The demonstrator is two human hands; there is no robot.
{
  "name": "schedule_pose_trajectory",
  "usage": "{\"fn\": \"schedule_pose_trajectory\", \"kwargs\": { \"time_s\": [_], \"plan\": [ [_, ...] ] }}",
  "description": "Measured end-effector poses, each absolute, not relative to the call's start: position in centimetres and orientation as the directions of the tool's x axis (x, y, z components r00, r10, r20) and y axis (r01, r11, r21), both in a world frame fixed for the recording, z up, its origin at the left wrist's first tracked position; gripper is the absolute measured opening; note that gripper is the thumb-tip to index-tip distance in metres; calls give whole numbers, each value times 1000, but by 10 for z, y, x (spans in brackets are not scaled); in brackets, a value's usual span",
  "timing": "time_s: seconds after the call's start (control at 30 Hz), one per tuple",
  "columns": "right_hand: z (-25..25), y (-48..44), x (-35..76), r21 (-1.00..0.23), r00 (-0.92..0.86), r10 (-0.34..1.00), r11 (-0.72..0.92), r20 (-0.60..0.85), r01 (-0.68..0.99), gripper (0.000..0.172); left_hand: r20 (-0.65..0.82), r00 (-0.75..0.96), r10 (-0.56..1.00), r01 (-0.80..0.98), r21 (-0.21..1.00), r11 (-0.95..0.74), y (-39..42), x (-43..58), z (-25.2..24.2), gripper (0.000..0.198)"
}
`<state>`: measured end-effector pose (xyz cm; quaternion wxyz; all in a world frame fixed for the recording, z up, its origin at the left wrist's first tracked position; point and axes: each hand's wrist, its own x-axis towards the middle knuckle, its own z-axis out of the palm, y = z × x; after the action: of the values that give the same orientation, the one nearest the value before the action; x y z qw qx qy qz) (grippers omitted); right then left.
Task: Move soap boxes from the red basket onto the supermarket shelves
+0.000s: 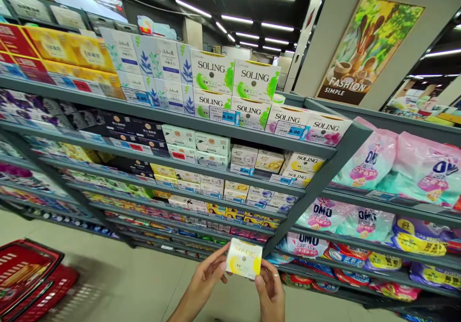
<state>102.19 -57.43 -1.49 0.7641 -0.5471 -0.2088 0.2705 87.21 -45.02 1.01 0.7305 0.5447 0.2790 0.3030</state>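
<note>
Between both hands I hold a white and yellow SOLING soap box [244, 259], its printed front turned up toward me. My left hand [212, 270] grips the box's left side, thumb along the edge. On the right side, my right hand [269, 286] closes round the lower corner; a ring shows on one finger. The box is in front of the lower shelves, apart from them. Matching yellow SOLING boxes [305, 162] sit at the right end of the second shelf. Green SOLING boxes [215, 71] and pink ones [328, 129] stand on the top shelf.
A grey shelf rack [230, 131] stocked with boxed soaps runs across the view. To its right, shelves hold OMO detergent bags [372, 161]. A red shopping basket [59, 283] is at the lower left on the tiled floor [144, 279]. A framed poster [370, 48] hangs behind.
</note>
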Motion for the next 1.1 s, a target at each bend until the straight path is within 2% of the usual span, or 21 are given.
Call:
{"fn": "schedule_pose_trajectory", "kwargs": {
  "time_s": [0.2,0.4,0.5,0.67,0.8,0.9,1.1],
  "plan": [
    [-14,-567,1051,-956,632,770,242,86,-165,42,-77,605,793,-123,974,189,-449,881,22,73],
    [56,-565,1091,-952,614,745,303,261,37,39,72,583,809,-172,984,37,-454,929,84,66],
    [100,-553,1117,-909,626,664,357,410,218,43,236,552,800,-245,963,-115,-449,968,130,62],
    [155,-531,1156,-790,671,418,357,613,499,46,479,581,659,-345,877,-334,-422,1020,183,49],
    [179,-522,1175,-696,614,331,280,717,661,42,650,515,559,-285,745,-604,-400,1041,199,44],
    [186,-517,1181,-656,586,316,200,746,728,38,704,458,542,-242,686,-686,-395,1050,203,43],
    [191,-510,1181,-622,572,278,143,771,770,36,662,466,587,-215,728,-651,-396,1057,205,47]
  ]
}}
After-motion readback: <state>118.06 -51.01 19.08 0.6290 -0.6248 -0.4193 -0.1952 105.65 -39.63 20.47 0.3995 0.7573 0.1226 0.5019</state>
